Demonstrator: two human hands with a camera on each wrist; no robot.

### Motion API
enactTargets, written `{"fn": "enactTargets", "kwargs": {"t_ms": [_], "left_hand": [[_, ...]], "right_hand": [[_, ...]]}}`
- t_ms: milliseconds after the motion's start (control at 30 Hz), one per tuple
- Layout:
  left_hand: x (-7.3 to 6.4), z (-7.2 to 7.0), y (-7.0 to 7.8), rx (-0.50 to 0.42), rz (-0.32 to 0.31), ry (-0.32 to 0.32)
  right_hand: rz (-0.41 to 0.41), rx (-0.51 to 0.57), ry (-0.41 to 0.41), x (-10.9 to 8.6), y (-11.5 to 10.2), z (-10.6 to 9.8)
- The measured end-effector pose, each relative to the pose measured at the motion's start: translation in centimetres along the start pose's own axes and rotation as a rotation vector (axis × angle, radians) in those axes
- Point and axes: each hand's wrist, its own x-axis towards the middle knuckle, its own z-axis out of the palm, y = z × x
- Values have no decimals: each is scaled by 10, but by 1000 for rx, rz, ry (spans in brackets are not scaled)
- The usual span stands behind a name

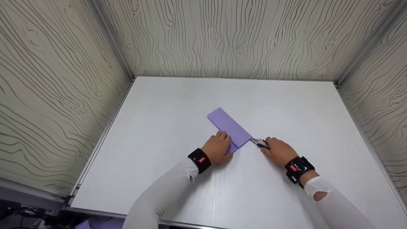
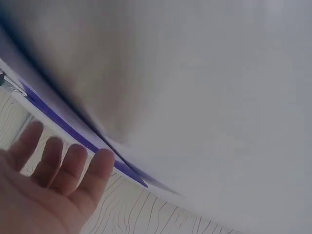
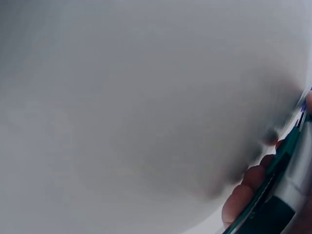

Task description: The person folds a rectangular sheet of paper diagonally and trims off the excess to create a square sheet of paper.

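A folded sheet of purple paper [image 1: 229, 128] lies slantwise on the white table. My left hand [image 1: 218, 148] rests on its near left part, the fingertips pressing it down. In the left wrist view the fingers [image 2: 97, 170] are slightly bent and apart beside the paper's purple edge [image 2: 73, 131]. My right hand [image 1: 280, 152] grips a utility knife [image 1: 262, 143] with a grey and black handle. The blade meets the paper's right-hand end, at the fold; how far it reaches between the layers is hidden. In the right wrist view, fingers [image 3: 239, 202] wrap the knife handle [image 3: 287, 185].
The white table [image 1: 165, 98] has wood-patterned panels [image 1: 222, 38] behind it and on both sides. Below the table's front left edge lie more purple pieces [image 1: 101, 222] and dark cables [image 1: 27, 212]. Both wrists wear black straps.
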Motion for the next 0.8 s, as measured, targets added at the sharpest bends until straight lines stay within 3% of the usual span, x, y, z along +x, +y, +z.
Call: {"fn": "enactTargets", "kwargs": {"t_ms": [133, 367, 600, 800], "left_hand": [[12, 1, 9, -20, -38, 21], [20, 4, 18, -5, -117, -105], [20, 5, 15, 63, -84, -109], [19, 10, 13, 49, -77, -128]], "right_hand": [[-15, -4, 1, 0, -2, 0], [-11, 4, -26, 2, -8, 0], [18, 12, -27, 2, -7, 1], [34, -10, -11, 1, -10, -2]]}}
